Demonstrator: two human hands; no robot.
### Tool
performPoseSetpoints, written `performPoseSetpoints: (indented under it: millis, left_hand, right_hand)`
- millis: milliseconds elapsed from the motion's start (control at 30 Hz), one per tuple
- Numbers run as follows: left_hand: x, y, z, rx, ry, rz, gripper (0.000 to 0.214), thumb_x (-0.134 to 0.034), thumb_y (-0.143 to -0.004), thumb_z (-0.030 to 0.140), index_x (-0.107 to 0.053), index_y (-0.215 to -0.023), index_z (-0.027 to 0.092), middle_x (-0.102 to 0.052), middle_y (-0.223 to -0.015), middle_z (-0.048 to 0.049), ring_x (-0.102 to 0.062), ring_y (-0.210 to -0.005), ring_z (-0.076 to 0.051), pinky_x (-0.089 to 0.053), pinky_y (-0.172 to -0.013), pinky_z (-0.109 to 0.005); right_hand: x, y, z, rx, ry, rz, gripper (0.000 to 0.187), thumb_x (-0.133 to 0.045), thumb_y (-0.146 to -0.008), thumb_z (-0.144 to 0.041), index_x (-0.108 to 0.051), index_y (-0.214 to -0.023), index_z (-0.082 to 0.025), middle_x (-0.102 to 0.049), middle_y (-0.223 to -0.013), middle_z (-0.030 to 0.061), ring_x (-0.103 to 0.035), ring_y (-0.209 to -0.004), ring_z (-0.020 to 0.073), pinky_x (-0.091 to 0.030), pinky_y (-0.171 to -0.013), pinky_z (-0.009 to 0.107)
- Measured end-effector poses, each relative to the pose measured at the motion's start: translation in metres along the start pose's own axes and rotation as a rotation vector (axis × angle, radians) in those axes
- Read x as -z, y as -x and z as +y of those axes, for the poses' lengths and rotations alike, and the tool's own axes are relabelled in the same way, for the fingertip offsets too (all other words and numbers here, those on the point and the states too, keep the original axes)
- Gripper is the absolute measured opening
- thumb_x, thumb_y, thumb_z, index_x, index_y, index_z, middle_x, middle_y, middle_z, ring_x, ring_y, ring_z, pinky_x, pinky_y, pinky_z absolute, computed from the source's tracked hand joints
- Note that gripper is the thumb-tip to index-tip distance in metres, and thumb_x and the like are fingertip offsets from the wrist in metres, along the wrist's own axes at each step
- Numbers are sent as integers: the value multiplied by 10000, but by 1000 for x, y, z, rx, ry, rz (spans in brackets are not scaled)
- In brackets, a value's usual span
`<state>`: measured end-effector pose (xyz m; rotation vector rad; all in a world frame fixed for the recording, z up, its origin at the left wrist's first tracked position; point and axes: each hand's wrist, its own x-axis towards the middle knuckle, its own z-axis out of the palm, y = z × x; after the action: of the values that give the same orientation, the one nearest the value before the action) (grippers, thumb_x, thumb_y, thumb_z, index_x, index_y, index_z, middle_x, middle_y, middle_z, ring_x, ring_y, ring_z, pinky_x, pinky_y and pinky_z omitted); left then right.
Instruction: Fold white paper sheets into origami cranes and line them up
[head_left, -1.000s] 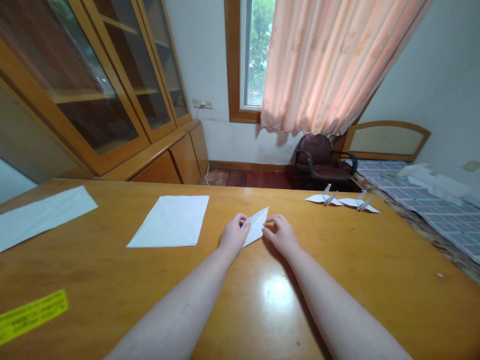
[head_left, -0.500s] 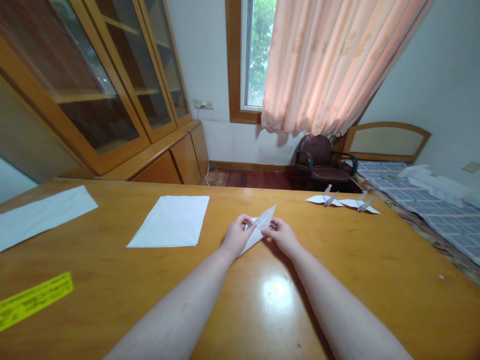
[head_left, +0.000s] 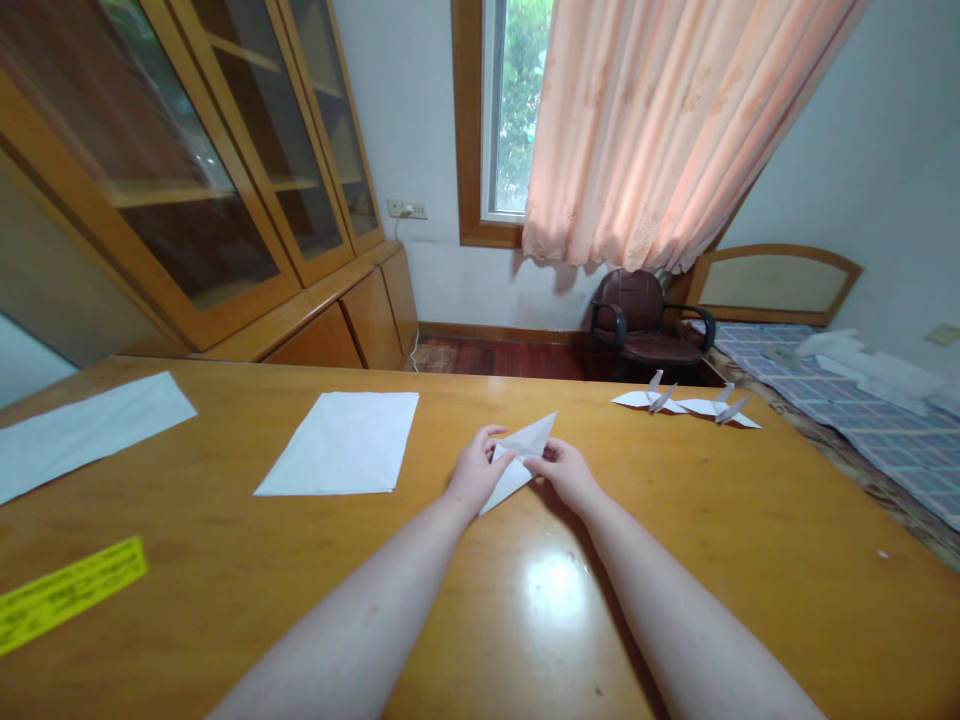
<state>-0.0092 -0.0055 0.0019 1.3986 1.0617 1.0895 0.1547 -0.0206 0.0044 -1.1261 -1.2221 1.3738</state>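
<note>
Fingers (head_left: pixel 489 440) of your left hand (head_left: pixel 474 472) close narrowly on the left side of the folded paper (head_left: pixel 519 458), while the fingers (head_left: pixel 541 450) of your right hand (head_left: pixel 568 477) pinch its right side, so the paper is held between your two hands. It sits near the middle of the bench (head_left: pixel 675 560), somewhat toward the far edge, and forms a slim white diamond, with one point aimed up toward the far right and the other down beside your left wrist. You cannot tell whether that lower point touches the bench. To the left of your hands lies a flat white sheet (head_left: pixel 341 445), near the far edge, and another white sheet (head_left: pixel 82 435) lies at the left edge. A yellow printed strip (head_left: pixel 67 595) lies on the left, closer to you. Toward the far right corner, two paper cranes (head_left: pixel 690 403) stand side by side, well apart from your hands. Beyond the bench, a dark chair (head_left: pixel 634 315) stands under the curtain (head_left: pixel 675 130), with a bed (head_left: pixel 877 430) to its right.
</note>
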Motion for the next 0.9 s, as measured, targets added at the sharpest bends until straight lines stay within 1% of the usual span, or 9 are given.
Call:
performPoseSetpoints:
  millis: [167, 267, 367, 467, 500, 567, 700, 800, 900]
  left_hand:
    - [-2, 2, 5, 52, -146, -13, 498, -648, -690, 159, -463, -1152, 166, -678, -1017, -68, -651, -871, -173, -513, -776, -300]
    - [-3, 3, 12, 29, -227, 32, 366, -662, -672, 191, -568, -1024, 159, -686, -979, -60, -643, -875, -186, -500, -782, -298]
    - [0, 5, 18, 34, -309, 93, 212, -625, -712, 253, -630, -900, 157, -700, -883, -50, -643, -814, -191, -496, -726, -288]
    - [5, 7, 20, 23, -429, 198, 188, -569, -758, 294, -652, -871, 169, -696, -800, -26, -635, -738, -176, -492, -670, -274]
    - [6, 8, 20, 0, -458, 213, 194, -545, -777, 297, -658, -881, 178, -697, -797, -18, -634, -733, -170, -494, -668, -272]
    - [9, 11, 19, -83, -493, 214, 219, -501, -806, 261, -666, -939, 206, -705, -860, -7, -641, -786, -162, -506, -717, -277]
    - [9, 13, 13, -303, -624, 136, 376, -473, -768, 90, -653, -1055, 252, -674, -1082, 2, -612, -1004, -148, -465, -934, -323]
    - [6, 13, 12, -438, -754, 6, 450, -463, -734, 24, -636, -1097, 226, -635, -1164, -24, -567, -1098, -158, -421, -1004, -366]
    - [2, 14, 15, -524, -853, -115, 423, -498, -781, 98, -589, -1170, 236, -584, -1240, -33, -477, -1208, -200, -343, -1053, -462]
  right_hand:
    - [-2, -2, 2, 57, 8, 43, 301, -689, -619, -302, -600, -872, -164, -686, -877, 55, -630, -793, 197, -492, -739, 337]
    - [-3, -5, 7, 83, 23, 76, 341, -688, -617, -322, -566, -901, -178, -675, -911, 62, -632, -814, 201, -499, -764, 357]
    - [-2, -6, 11, 133, 78, 198, 393, -691, -624, -346, -539, -948, -182, -658, -940, 79, -628, -827, 203, -505, -757, 357]
    - [0, -4, 11, 183, 165, 325, 336, -652, -688, -400, -566, -915, -168, -654, -880, 82, -621, -793, 198, -506, -727, 347]
    - [0, -2, 10, 185, 170, 312, 312, -629, -716, -421, -585, -885, -163, -658, -853, 81, -621, -772, 194, -505, -721, 345]
    - [-2, 2, 7, 137, 144, 175, 323, -595, -747, -463, -628, -821, -151, -672, -801, 84, -624, -730, 189, -503, -723, 347]
    - [-8, 7, 5, 91, -113, -13, 400, -611, -738, -494, -642, -976, -174, -673, -1012, 100, -632, -893, 226, -498, -787, 366]
    - [-10, 6, 5, 59, -242, -34, 404, -606, -741, -510, -655, -968, -180, -668, -1056, 95, -610, -989, 246, -465, -876, 384]
    - [-8, 3, 6, 48, -264, 5, 391, -625, -732, -474, -658, -986, -178, -666, -1074, 89, -601, -1015, 253, -440, -917, 386]
